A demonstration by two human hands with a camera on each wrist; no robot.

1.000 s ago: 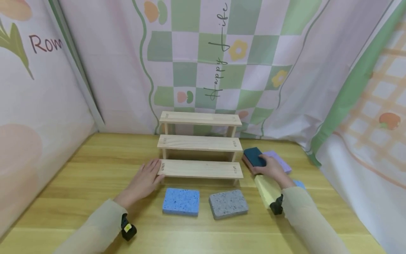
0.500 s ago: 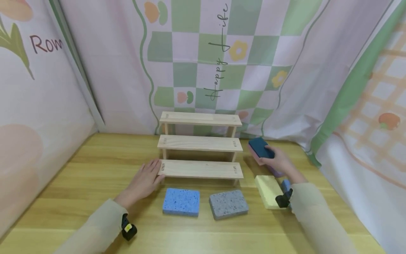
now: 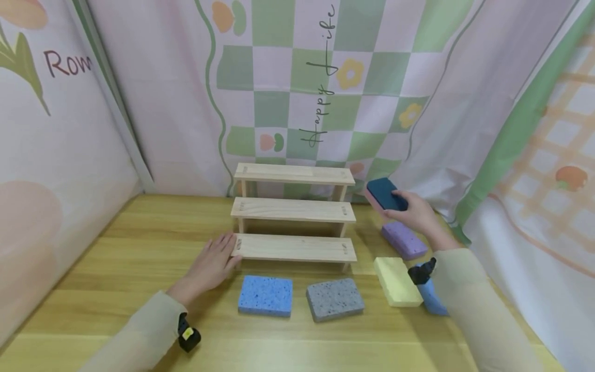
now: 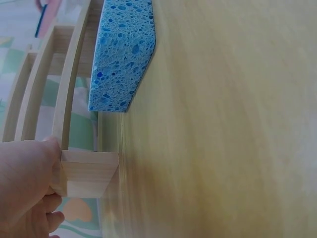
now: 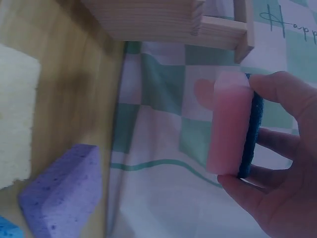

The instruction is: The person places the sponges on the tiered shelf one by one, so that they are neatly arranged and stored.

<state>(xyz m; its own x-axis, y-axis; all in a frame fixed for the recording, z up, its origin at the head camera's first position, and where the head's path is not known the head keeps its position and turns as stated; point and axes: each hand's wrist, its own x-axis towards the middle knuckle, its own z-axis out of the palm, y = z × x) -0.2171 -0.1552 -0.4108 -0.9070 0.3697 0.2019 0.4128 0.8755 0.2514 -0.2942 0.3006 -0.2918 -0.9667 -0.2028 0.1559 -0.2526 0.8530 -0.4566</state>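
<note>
My right hand (image 3: 416, 211) grips a scouring sponge (image 3: 382, 192), pink with a dark blue scrub side, by its edges. It is raised off the table, right of the three-step wooden shelf (image 3: 294, 247). In the right wrist view the sponge (image 5: 230, 129) stands on edge between thumb and fingers. My left hand (image 3: 209, 263) holds the left end of the lowest step; the left wrist view shows the thumb at its front edge and fingers curled beside the end. A blue sponge (image 3: 265, 295) and a grey sponge (image 3: 334, 299) lie in front of the shelf.
To the right lie a purple sponge (image 3: 404, 240), a pale yellow sponge (image 3: 397, 282) and another blue sponge (image 3: 433, 298), partly hidden by the right wrist. A patterned curtain (image 3: 307, 77) hangs right behind the shelf, and more cloth walls the sides.
My right hand has lifted the scouring sponge up and away from the table, uncovering the purple sponge. My left hand stays at the shelf's end.
</note>
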